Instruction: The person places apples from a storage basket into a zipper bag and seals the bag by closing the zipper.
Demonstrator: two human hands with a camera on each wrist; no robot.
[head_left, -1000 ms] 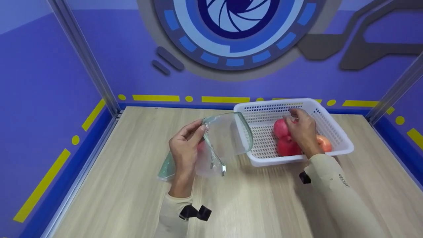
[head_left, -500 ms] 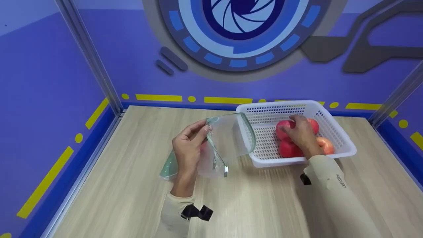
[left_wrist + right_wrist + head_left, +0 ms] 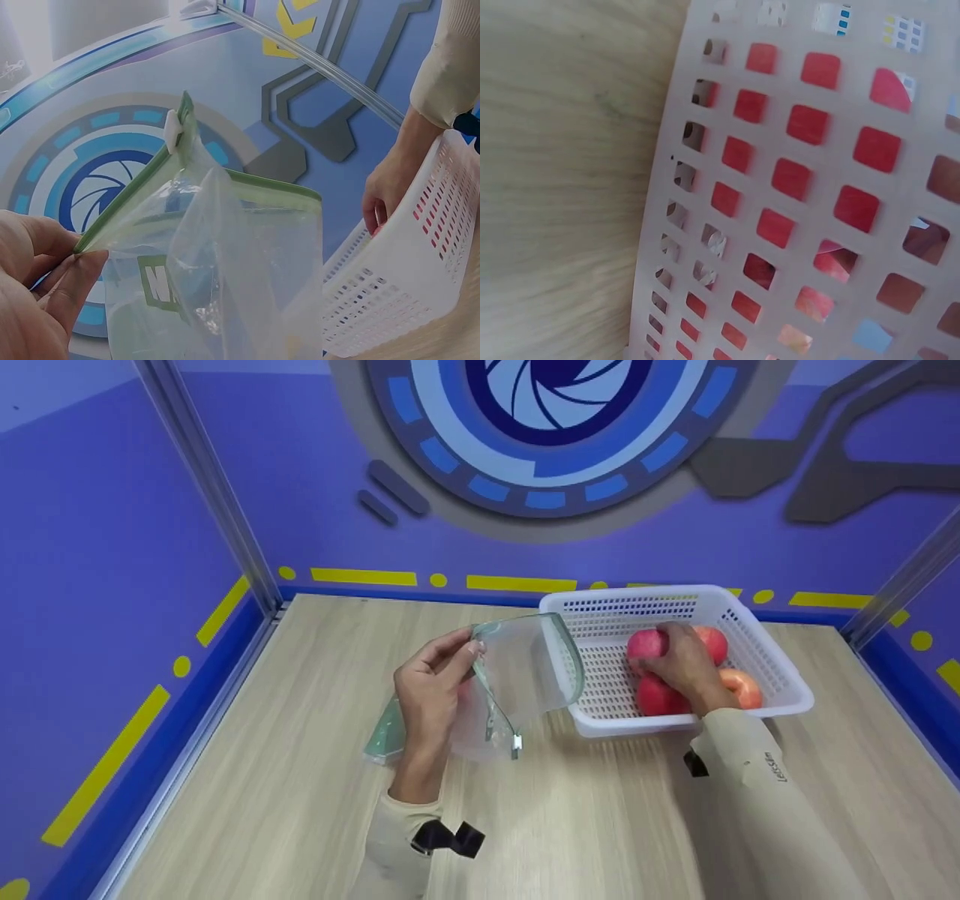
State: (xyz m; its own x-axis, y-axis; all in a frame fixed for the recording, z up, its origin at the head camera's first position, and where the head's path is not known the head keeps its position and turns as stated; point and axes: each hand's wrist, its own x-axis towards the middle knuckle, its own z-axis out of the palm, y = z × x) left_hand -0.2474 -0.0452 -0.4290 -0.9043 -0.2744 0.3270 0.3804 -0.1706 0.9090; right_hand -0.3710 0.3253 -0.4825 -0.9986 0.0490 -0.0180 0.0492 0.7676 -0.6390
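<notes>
My left hand pinches the green-edged mouth of a clear zip bag between thumb and fingers. The bag hangs partly open, its white slider at one end of the zip; something pinkish shows through the plastic beside my wrist. Inside the white basket, my right hand has its thumb and fingers round a pinkish-red apple. A darker red round fruit lies just in front, partly under the hand. Another red fruit sits behind it, and an orange-red one to the right.
The perforated basket wall fills most of the right wrist view, red fruit showing through its holes. Basket and bag are over a light wooden table. Blue printed panels enclose the back and sides.
My right hand has come down onto the pinkish-red apple, and its fingers have closed round it. The left hand keeps its pinch on the bag. The head view has shifted slightly.
</notes>
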